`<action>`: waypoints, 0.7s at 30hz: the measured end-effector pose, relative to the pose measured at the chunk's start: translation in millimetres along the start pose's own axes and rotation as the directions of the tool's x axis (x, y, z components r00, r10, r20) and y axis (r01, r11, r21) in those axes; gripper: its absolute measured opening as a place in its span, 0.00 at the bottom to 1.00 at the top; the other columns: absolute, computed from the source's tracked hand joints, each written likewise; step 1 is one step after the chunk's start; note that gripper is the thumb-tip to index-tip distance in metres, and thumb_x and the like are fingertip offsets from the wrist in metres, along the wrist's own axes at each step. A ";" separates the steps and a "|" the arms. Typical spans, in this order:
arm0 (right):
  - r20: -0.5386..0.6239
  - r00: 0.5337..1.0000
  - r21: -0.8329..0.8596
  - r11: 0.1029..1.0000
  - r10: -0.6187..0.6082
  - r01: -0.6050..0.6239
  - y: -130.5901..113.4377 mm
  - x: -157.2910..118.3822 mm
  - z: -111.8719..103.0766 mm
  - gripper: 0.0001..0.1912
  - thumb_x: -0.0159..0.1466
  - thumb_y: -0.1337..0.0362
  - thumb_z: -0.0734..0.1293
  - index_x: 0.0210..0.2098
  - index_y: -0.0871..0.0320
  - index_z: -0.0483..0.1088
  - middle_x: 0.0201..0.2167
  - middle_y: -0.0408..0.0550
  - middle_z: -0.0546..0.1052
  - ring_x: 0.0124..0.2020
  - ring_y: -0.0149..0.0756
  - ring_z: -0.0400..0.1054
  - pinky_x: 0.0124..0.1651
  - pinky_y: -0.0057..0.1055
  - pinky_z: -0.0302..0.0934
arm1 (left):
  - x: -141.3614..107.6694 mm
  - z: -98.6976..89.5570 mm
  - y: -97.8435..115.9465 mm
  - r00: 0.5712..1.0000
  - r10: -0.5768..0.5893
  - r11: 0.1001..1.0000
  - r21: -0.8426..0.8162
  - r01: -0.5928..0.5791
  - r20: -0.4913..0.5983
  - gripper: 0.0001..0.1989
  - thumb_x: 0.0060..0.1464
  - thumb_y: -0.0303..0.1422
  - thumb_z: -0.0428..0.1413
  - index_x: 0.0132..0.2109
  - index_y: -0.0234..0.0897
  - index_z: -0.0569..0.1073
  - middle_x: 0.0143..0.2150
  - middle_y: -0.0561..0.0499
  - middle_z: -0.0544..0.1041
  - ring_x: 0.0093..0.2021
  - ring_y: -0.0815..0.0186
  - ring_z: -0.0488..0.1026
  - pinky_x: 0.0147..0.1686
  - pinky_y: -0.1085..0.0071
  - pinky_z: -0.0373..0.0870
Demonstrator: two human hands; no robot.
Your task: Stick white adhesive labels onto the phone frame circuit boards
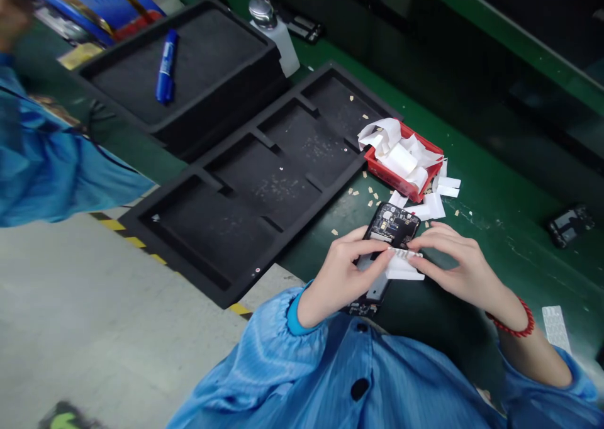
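Note:
Between both hands is a small white sheet of stickers, its upper strip bent over. My left hand pinches the sheet's left end between thumb and finger. Its right end is pinched by my right hand. Directly under the sheet lies an opened phone, circuit board showing at its top end; the hands and sheet hide part of its middle. Just beyond it, a red tray holds crumpled white paper strips, and more cut strips lie beside it.
A black compartment tray lies left of the phone. Behind it, a blue marker rests on stacked black trays, near a white pump bottle. Another phone part sits at right. At far left is another person's blue sleeve.

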State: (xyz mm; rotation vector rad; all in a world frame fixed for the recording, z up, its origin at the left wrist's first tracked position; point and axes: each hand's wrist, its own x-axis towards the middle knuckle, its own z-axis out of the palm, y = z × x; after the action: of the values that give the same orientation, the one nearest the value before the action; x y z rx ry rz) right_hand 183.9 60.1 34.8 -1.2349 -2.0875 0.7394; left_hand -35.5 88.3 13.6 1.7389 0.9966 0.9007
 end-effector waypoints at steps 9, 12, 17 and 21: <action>0.175 0.976 -0.171 0.972 -0.132 0.162 -3.8 17.0 -13.8 0.02 0.68 0.71 0.66 0.39 0.59 0.71 0.41 0.50 0.74 0.44 0.35 0.67 0.48 0.35 0.64 | -4.2 -0.4 1.4 0.999 -0.004 0.999 0.040 0.003 0.034 0.08 0.61 0.28 0.59 0.36 0.32 0.82 0.35 0.47 0.79 0.33 0.69 0.76 0.33 0.76 0.70; 0.178 0.960 -0.304 0.916 -0.217 0.263 -5.2 18.1 -10.2 0.03 0.70 0.69 0.65 0.39 0.61 0.70 0.40 0.50 0.75 0.41 0.35 0.68 0.52 0.37 0.63 | -3.7 -0.1 0.8 1.000 0.006 0.999 0.052 -0.007 0.027 0.08 0.60 0.28 0.58 0.35 0.33 0.83 0.32 0.48 0.79 0.31 0.70 0.76 0.32 0.77 0.70; 0.166 0.923 -0.465 0.798 -0.348 0.384 -3.7 17.3 -5.3 0.08 0.71 0.71 0.61 0.36 0.62 0.69 0.40 0.48 0.78 0.38 0.33 0.69 0.59 0.41 0.61 | 1.2 1.2 -3.5 0.989 -0.145 0.988 0.045 0.146 -0.021 0.10 0.57 0.35 0.60 0.32 0.35 0.83 0.34 0.47 0.81 0.32 0.65 0.78 0.33 0.74 0.74; 0.033 0.972 -0.180 0.955 -0.234 0.236 6.3 7.6 -14.7 0.04 0.68 0.70 0.64 0.37 0.60 0.69 0.41 0.50 0.78 0.41 0.32 0.71 0.53 0.36 0.67 | 8.8 5.5 -11.6 0.954 -0.295 0.953 0.080 0.291 0.043 0.16 0.54 0.45 0.59 0.34 0.37 0.84 0.37 0.45 0.82 0.35 0.59 0.80 0.39 0.68 0.77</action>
State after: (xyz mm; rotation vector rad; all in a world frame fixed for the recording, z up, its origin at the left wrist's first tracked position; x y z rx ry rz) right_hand 195.1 71.9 41.8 -1.0507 -2.3031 0.4569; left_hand -29.9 97.4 2.3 1.6109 1.2267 0.6300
